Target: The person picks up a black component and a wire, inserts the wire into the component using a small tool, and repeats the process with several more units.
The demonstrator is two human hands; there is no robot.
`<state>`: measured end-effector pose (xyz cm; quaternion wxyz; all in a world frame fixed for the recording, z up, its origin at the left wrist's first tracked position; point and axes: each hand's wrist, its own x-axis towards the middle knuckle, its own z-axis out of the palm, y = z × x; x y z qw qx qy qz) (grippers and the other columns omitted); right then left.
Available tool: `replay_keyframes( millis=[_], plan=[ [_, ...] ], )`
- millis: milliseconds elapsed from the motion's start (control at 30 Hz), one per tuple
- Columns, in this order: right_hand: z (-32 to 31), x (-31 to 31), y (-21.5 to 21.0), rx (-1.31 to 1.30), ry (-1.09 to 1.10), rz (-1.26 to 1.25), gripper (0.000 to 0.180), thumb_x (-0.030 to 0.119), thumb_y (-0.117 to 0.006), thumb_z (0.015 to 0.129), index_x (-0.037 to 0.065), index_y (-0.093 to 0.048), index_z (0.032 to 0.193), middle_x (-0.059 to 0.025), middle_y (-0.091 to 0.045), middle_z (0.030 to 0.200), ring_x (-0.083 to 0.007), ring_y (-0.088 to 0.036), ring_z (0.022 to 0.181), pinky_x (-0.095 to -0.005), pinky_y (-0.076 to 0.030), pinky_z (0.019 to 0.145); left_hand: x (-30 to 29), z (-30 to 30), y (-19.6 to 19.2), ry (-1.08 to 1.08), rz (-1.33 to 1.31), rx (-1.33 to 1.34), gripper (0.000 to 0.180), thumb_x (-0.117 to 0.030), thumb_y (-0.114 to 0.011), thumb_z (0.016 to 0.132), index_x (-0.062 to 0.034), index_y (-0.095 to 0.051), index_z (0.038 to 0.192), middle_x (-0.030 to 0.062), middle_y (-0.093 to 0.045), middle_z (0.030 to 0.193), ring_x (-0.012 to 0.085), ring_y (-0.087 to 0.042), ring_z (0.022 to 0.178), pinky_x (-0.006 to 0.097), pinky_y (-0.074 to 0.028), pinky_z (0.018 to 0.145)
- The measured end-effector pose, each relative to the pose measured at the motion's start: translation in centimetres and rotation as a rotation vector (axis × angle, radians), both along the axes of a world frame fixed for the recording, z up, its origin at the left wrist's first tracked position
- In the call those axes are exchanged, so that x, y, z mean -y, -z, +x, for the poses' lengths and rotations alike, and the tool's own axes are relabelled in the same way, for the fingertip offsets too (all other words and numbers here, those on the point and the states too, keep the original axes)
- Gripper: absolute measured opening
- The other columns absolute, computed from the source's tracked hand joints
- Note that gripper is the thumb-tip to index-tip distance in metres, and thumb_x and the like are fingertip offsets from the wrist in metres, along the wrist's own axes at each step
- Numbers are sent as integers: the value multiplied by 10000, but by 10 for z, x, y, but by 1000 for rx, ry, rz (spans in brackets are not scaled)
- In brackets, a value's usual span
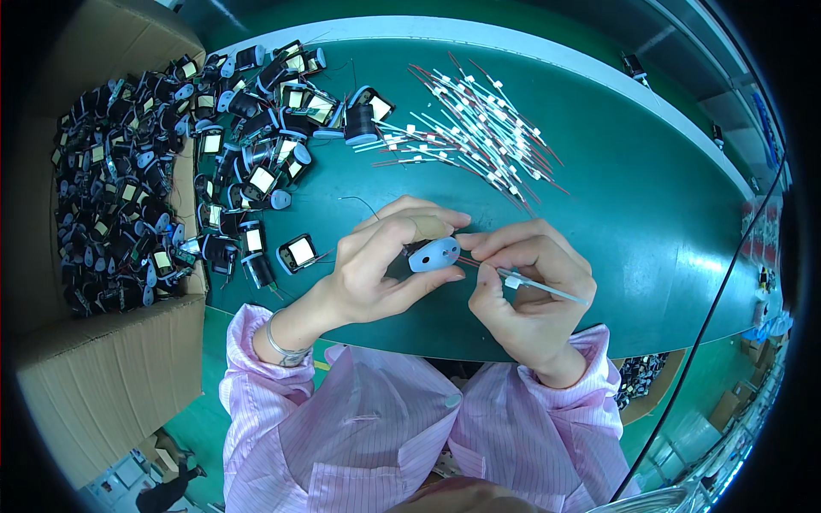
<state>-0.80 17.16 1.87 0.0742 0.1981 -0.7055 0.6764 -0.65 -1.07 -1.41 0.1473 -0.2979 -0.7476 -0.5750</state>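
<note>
My left hand is closed around a small black part with a pale blue oval end cap, which has dark holes in it. A tan covering wraps one finger of that hand. A thin dark wire sticks up behind the knuckles. My right hand pinches a wire lead with a small white connector; its red end reaches toward the capped part, and its pale end points to the lower right. Whether the red end touches the part is hidden by the fingers.
Many similar black parts lie at the table's left, beside a cardboard box full of them. One part lies near my left wrist. A pile of red-and-white wire leads is at the back. A black cable crosses the right side.
</note>
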Motion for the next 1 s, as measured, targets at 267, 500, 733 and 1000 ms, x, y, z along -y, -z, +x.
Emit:
replay_keyframes(
  millis=[267,500,733,1000],
  plan=[
    [1,0,2,-11,21,-7,141,-85,-688,660,-28,-605,760,-153,-659,839,-225,-702,768,-279,-560,648,3,0,2,41,9,19,450,-41,-795,738,41,-523,1086,273,-637,1069,340,-640,982,388,-542,764],
    [2,2,3,-37,62,32,129,-45,-700,649,-20,-622,749,-143,-665,836,-196,-676,699,-271,-540,596,0,-2,-1,1,-63,-83,422,-52,-807,713,56,-545,1025,254,-653,1033,348,-650,929,392,-538,750],
    [1,2,5,-88,72,98,124,-25,-702,645,-18,-622,740,-138,-656,822,-196,-663,671,-274,-528,569,-2,-5,-2,-21,-111,-146,413,-50,-825,670,70,-574,976,250,-657,1019,371,-656,901,403,-543,746],
    [-1,2,5,-110,71,148,129,-35,-691,640,-10,-619,743,-122,-644,804,-199,-654,648,-277,-516,542,-2,-6,-4,-15,-139,-142,417,-37,-830,642,68,-577,957,254,-656,1018,373,-655,906,402,-546,736]
  ],
)
